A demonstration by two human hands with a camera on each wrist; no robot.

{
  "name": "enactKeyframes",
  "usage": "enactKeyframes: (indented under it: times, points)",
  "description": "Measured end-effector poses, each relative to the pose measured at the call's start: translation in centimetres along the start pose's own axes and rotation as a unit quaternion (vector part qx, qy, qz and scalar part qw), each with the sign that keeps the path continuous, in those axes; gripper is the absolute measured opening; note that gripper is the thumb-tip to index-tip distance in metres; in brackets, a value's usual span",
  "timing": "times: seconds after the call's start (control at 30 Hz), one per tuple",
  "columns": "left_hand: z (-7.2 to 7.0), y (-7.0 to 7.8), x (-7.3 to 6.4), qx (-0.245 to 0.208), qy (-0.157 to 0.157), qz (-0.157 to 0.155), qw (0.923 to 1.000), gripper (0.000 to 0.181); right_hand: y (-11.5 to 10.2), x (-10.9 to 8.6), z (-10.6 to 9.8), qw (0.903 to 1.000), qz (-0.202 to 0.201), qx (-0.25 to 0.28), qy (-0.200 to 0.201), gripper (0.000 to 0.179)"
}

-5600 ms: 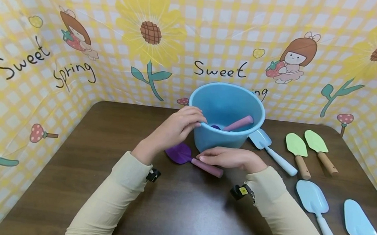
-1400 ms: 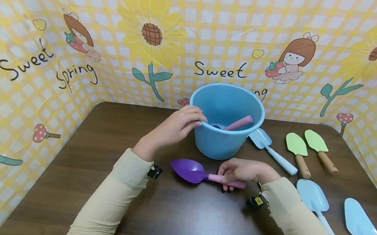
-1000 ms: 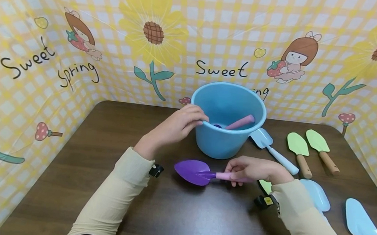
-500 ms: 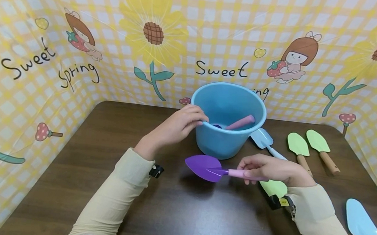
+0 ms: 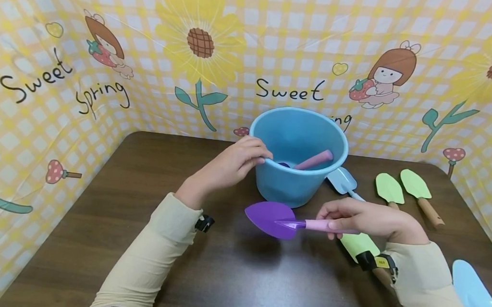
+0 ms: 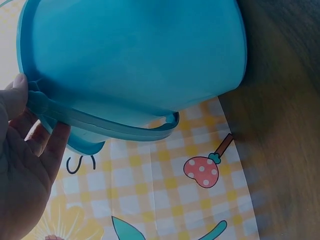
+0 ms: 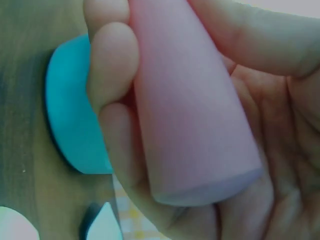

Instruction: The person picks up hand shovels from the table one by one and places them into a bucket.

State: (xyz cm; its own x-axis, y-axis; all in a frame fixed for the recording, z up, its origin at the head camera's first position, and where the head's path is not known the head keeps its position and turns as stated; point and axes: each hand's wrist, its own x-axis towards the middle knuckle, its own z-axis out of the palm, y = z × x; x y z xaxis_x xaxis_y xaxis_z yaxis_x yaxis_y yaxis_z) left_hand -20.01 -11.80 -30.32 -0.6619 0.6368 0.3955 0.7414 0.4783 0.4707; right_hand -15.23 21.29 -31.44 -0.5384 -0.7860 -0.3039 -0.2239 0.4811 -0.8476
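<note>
My right hand (image 5: 367, 216) grips the pink handle of a trowel (image 5: 273, 219) with a purple blade, whose tip points left. The blade is in front of the bucket, raised over the table with a shadow beneath. In the right wrist view the handle (image 7: 190, 110) lies between thumb and curled fingers. My left hand (image 5: 245, 158) holds the near-left rim of the blue bucket (image 5: 286, 188). The left wrist view shows its thumb and fingers at the rim, beside the bucket's carrying handle (image 6: 115, 125). Inside the bucket lies another pink-handled trowel (image 5: 315, 160), its purple blade mostly hidden.
A light blue trowel (image 5: 342, 181) lies right of the bucket. Two green trowels with wooden handles, one nearer (image 5: 390, 188) and one farther right (image 5: 415, 184), lie beyond. Another green trowel (image 5: 360, 246) shows under my right hand. A light blue trowel (image 5: 473, 287) lies near the right edge.
The purple trowel, earlier lying beside the bucket with my right hand at its handle, is now lifted and moved right. The left hand stays at the rim. A green trowel has come into view.
</note>
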Motion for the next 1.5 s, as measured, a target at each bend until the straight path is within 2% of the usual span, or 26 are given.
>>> enactKeyframes:
  times: [0.2, 0.4, 0.5, 0.7, 0.8, 0.93, 1.13, 1.3, 1.5]
  points:
    - [-0.1, 0.1, 0.0, 0.001, -0.004, -0.003, 1.0, 0.021, -0.7, -1.1, -0.4, 0.9996, -0.02, -0.012, 0.014, 0.015]
    - [-0.1, 0.1, 0.0, -0.002, -0.003, -0.006, 1.0, 0.021, -1.3, -2.0, -0.9, 0.999, -0.038, -0.001, 0.021, 0.017]
    - [0.0, 0.1, 0.0, -0.001, -0.004, -0.004, 1.0, 0.021, -1.6, -2.4, -1.1, 0.999, -0.029, 0.008, 0.033, 0.019]
    - [0.0, 0.2, 0.1, 0.004, -0.007, 0.004, 1.0, 0.021, -2.4, -3.4, -1.3, 0.996, 0.038, 0.014, 0.08, 0.024]
    - [-0.1, 0.2, 0.1, 0.01, -0.011, 0.006, 0.9999, 0.021, -2.5, -3.7, -1.8, 0.9958, 0.025, 0.032, 0.083, 0.025]
    - [-0.1, 0.2, 0.1, 0.022, -0.014, 0.009, 0.9996, 0.021, -2.8, -3.9, -2.5, 0.9957, -0.012, 0.035, 0.086, 0.022]
    - [0.0, 0.0, 0.2, 0.023, -0.013, 0.015, 0.9995, 0.02, -4.0, -3.9, -3.6, 0.9915, 0.015, 0.033, 0.125, 0.022]
    - [0.1, 0.0, 0.1, 0.021, -0.013, 0.011, 0.9996, 0.021, -4.6, -3.6, -4.7, 0.9918, 0.004, 0.003, 0.127, 0.022]
    - [0.0, 0.0, 0.2, 0.027, -0.013, 0.017, 0.9994, 0.021, -5.2, -3.0, -5.9, 0.9902, 0.029, -0.012, 0.136, 0.026]
